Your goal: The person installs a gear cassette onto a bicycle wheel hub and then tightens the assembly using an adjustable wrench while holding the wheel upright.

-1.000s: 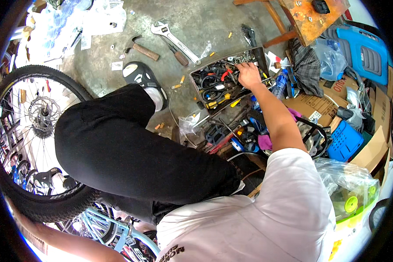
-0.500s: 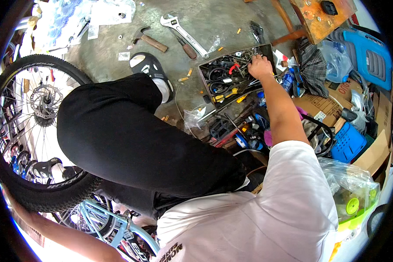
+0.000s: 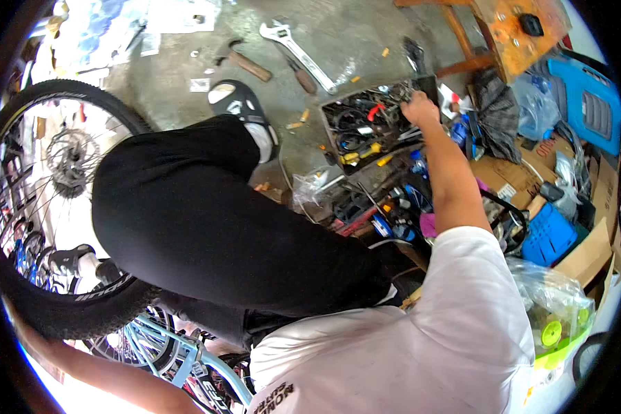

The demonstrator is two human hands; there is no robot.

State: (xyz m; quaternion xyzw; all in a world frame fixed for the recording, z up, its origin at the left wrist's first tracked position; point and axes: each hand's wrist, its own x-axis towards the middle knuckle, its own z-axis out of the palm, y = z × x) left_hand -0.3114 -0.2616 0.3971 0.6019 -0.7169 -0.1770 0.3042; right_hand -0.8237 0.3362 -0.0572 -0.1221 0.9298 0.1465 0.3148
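At the left stands a bicycle wheel (image 3: 136, 301) with a knobby black tyre and a disc rotor, beside my bent leg. My left hand (image 3: 33, 339) is against the tyre's lower outer edge and seems to grip it; its fingers are mostly hidden. My right arm reaches forward to a dark tool tray (image 3: 332, 141) crowded with metal parts, cables and tools. Over the tray's far right part, my right hand (image 3: 421, 110) has its fingers drawn together among small metal pieces; what they hold is too small to make out. Yellow-handled tools (image 3: 360, 153) and a red piece (image 3: 375, 112) lie inside.
On the floor ahead lie a hammer (image 3: 250, 66), an adjustable wrench (image 3: 300, 57) and a wooden-handled screwdriver (image 3: 305, 81). A wooden stool (image 3: 507, 41) stands at the far right, with a blue plastic case (image 3: 590, 103) and cardboard (image 3: 493, 172) nearby. A light-blue bicycle frame (image 3: 186, 369) is below my leg.
My right hand has drawn its fingers closer together over the tray's right part. The view has shifted slightly; my left hand stays at the tyre.
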